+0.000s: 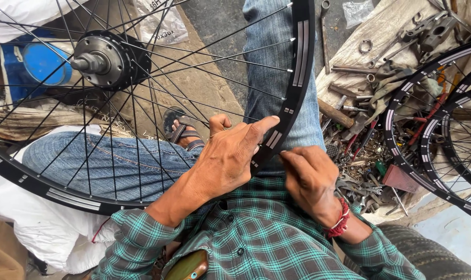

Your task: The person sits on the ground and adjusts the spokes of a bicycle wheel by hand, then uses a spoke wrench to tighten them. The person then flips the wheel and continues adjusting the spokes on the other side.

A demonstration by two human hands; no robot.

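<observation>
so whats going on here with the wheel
A seated person in jeans has a black spoked bicycle wheel across their lap. The left hand grips the rim from the inside, while the right hand pinches at the rim's outer edge. Two more wheels and scattered wrenches lie to the right.

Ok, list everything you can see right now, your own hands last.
wheel rim: one, black with grey stripes, across the lap
hub: one, grey metal, upper left, spokes fanning out
spare wheels: at least two, black, right edge
hand tools: count unclear, rusty grey, heaped on a cloth at right
blue container: one, upper left behind the spokes
sandal: one, dark, on the foot seen through the spokes
tyre: one, black, lower right
left hand: lies on the rim, thumb along it
right hand: fingertips pinched at the rim's edge
</observation>
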